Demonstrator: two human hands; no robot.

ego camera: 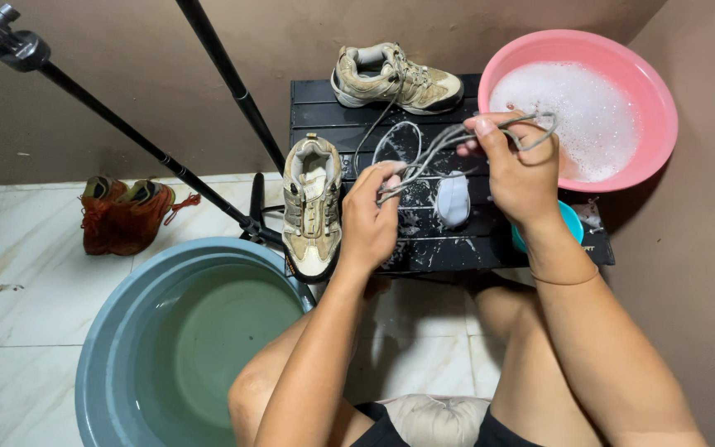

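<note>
Both hands pinching a grey shoelace over the black table.

Left hand (pixel 370 219) gripping the shoelace (pixel 444 145) low, right hand (pixel 519 165) gripping high; lace stretched slantwise, lower-left to upper-right, looping toward the pink soapy basin (pixel 655 91), above black table (pixel 457 240).

One view only, camera on the person's head, looking steeply down and forward over the knees, close to the black desk (pixel 333 112), wall at the top, tiled floor (pixel 18 290) at the left, no second view
</note>
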